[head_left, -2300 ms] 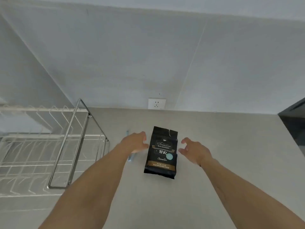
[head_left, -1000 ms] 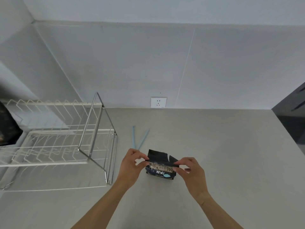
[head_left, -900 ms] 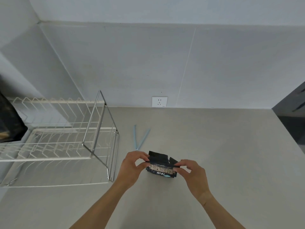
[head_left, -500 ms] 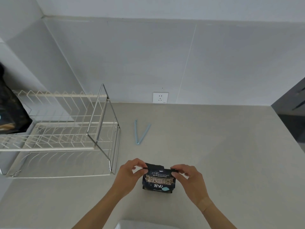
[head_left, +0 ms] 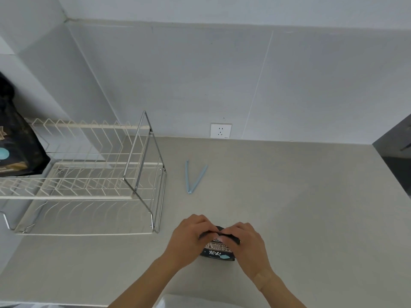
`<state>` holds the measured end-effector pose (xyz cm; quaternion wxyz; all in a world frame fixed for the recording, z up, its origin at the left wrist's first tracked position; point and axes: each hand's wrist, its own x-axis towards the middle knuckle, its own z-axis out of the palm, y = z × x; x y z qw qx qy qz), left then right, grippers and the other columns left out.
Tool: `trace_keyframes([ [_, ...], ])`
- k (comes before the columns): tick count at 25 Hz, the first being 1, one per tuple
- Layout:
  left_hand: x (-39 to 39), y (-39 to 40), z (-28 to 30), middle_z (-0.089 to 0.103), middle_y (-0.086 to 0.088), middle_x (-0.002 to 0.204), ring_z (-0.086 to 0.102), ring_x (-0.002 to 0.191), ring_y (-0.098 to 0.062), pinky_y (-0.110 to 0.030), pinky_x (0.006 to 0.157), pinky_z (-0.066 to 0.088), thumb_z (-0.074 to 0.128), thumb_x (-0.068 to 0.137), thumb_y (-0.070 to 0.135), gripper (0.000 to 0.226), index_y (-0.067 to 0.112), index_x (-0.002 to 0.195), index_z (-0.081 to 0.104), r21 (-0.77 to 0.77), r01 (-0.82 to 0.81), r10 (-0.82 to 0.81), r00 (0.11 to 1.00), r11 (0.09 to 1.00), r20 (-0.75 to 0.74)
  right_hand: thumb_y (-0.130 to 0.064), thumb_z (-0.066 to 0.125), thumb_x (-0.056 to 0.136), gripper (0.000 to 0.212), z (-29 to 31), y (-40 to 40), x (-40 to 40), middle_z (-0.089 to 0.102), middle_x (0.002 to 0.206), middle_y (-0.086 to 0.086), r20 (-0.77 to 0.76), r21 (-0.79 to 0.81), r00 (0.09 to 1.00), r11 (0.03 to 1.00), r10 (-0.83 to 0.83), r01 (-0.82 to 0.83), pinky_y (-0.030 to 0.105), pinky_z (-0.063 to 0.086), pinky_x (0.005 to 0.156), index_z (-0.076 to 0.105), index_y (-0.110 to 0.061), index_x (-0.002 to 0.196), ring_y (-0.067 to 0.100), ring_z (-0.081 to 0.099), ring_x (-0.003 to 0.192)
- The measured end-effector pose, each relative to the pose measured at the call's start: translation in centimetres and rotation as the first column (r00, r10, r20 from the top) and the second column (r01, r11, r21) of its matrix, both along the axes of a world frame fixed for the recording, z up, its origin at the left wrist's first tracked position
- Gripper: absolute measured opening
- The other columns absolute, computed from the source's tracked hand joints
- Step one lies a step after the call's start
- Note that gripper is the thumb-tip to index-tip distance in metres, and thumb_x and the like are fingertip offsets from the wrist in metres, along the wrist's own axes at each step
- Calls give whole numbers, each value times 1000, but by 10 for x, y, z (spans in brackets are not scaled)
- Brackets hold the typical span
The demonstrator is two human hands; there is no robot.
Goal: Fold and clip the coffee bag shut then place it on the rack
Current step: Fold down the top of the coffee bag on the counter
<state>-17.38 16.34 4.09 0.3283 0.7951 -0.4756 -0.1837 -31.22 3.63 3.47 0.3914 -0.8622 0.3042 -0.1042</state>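
On the grey bench [head_left: 289, 207] the wire rack [head_left: 89, 174] stands at our left, and near us both hands — left [head_left: 189, 238], right [head_left: 249, 245] — pinch the folded top of the black coffee bag [head_left: 216, 250], upright between them, the blue clip [head_left: 194, 180] lying open beyond.

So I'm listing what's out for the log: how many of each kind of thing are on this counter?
Coffee bags: 2, one in both hands, one on the rack
Bag clips: 1
Wire racks: 1
Total: 4
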Motion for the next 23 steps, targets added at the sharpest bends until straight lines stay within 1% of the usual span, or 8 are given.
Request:
trace_keyframes([
  [5,-2,-6,-1,66,8,80,58,74,-13,-23,63,43,65,87,29,9,23,87,70,-28,83,-73,964,996,257,-35,68,84,10,3,-7,2,69,79,-12,-11,-107,997,992,73,-74,29,48,71,74,-27,83,11,54,81],
  [7,-2,-6,-2,63,9,74,54,69,-12,-23,58,41,67,85,33,13,22,78,67,-23,11,-5,968,1000,252,-32,64,88,12,4,-10,4,70,83,-12,-23,-135,995,986,95,-98,30,47,72,74,-27,89,11,54,80],
  [10,6,-6,-3,58,10,69,50,67,-8,-25,57,43,65,81,49,30,22,68,60,42,-113,101,970,993,220,-28,60,91,16,4,-12,2,71,87,-12,-48,-164,992,979,116,-122,27,45,73,74,-28,98,10,55,84],
  [13,14,-1,-4,49,14,64,43,63,-5,-22,54,37,52,75,68,46,25,61,51,116,-148,119,966,982,228,-33,70,82,6,8,-14,-1,69,74,-18,-43,-88,999,996,5,-9,23,44,68,76,-32,82,5,54,80],
  [15,16,0,-4,44,15,62,42,63,-4,-20,54,34,50,73,70,44,28,60,47,153,-153,120,972,976,203,-35,77,74,10,9,-15,-1,64,64,-16,-45,-18,997,998,-68,67,20,41,63,72,-29,67,5,53,78],
  [18,21,2,-3,46,18,66,44,70,-2,-19,60,36,65,79,52,29,28,66,55,184,-95,80,993,978,87,-32,82,68,27,5,-16,-3,55,58,-12,-46,61,989,988,-143,145,18,35,59,59,-29,54,5,52,73],
  [21,31,9,-1,53,19,78,48,82,2,-23,72,42,68,87,25,2,25,85,68,157,-27,32,999,987,-35,-23,84,68,25,2,-21,-5,61,66,-7,-23,189,984,966,-175,176,19,39,62,62,-27,56,6,57,73],
  [23,37,12,-1,61,12,84,56,86,-3,-22,75,47,66,89,12,13,24,92,72,142,-40,62,986,989,-158,-11,81,73,23,0,-24,-8,65,75,-7,20,238,989,962,-145,136,18,43,69,66,-26,65,11,62,79],
])
